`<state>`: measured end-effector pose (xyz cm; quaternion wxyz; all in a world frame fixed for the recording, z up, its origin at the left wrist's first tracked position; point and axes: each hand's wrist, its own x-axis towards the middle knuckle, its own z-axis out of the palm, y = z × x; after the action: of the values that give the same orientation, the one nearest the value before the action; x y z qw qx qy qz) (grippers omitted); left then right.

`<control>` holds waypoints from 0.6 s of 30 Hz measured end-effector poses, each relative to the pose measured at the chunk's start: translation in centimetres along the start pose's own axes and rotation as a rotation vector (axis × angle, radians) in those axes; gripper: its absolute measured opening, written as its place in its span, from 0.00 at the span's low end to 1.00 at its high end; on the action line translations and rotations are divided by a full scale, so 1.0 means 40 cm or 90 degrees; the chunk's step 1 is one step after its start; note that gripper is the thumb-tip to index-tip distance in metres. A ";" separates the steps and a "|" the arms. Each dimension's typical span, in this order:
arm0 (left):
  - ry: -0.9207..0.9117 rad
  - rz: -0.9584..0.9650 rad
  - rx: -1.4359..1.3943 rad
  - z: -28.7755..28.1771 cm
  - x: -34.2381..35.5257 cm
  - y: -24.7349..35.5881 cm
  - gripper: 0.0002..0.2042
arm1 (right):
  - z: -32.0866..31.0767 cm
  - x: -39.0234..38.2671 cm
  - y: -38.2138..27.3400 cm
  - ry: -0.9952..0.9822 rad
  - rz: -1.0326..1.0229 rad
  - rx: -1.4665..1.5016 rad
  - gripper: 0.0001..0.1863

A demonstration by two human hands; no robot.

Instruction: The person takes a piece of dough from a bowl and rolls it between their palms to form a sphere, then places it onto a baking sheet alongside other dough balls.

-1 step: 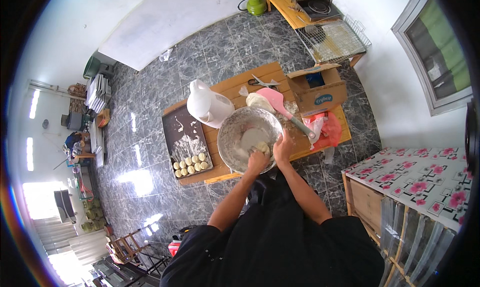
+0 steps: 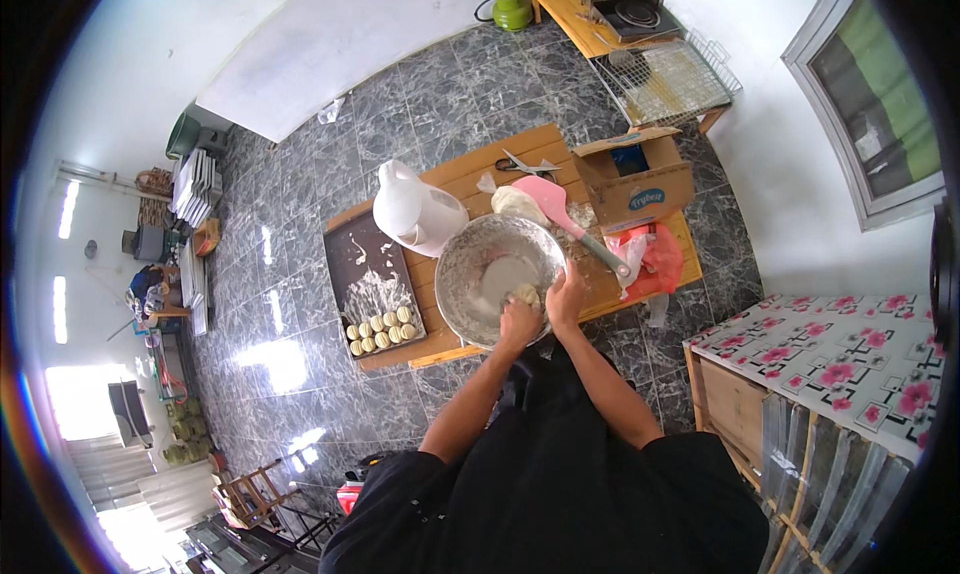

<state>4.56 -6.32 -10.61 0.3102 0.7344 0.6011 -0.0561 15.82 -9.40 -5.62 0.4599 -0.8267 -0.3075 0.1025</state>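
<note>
A large metal mixing bowl [image 2: 470, 264], its inside coated with white flour, sits tilted toward me at the table's front edge. My right hand [image 2: 567, 299] grips its right rim. Inside the bowl, my left hand [image 2: 519, 324] is closed on a pale lump of dough [image 2: 527, 295] against the near right wall; its fingers are partly hidden. Left of the bowl is a dark baking tray [image 2: 372, 264] smeared with flour, with several round, ridged dough pieces [image 2: 381, 333] at its near end. A white plastic jug [image 2: 425, 214] stands between tray and bowl.
Behind the bowl lie a pale dough-like mass [image 2: 519, 205], a pink spatula with a grey handle [image 2: 553, 202] and scissors [image 2: 527, 165]. A cardboard box [image 2: 636, 186] and a red plastic bag [image 2: 660, 261] occupy the wooden table's right side. A flower-patterned surface [image 2: 815, 359] stands at my right.
My left hand has shifted slightly to the right with the dough inside the bowl. The right hand stays on the rim.
</note>
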 end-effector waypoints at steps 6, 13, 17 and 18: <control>-0.109 -0.103 -0.263 -0.068 0.045 0.043 0.25 | -0.013 -0.004 -0.001 0.019 0.010 0.008 0.14; 0.019 -0.131 -0.237 -0.228 0.147 0.033 0.23 | -0.024 -0.002 -0.007 -0.051 0.089 -0.012 0.16; 0.064 0.201 -0.054 -0.225 0.146 0.010 0.30 | -0.030 0.003 -0.008 -0.052 0.056 0.001 0.16; 0.086 0.265 -0.063 -0.205 0.139 0.005 0.31 | -0.031 0.004 -0.007 -0.049 0.047 0.013 0.16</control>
<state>3.88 2.67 -6.47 0.3095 0.8288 0.4578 0.0880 16.38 -10.05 -4.68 0.4522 -0.8282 -0.2930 0.1541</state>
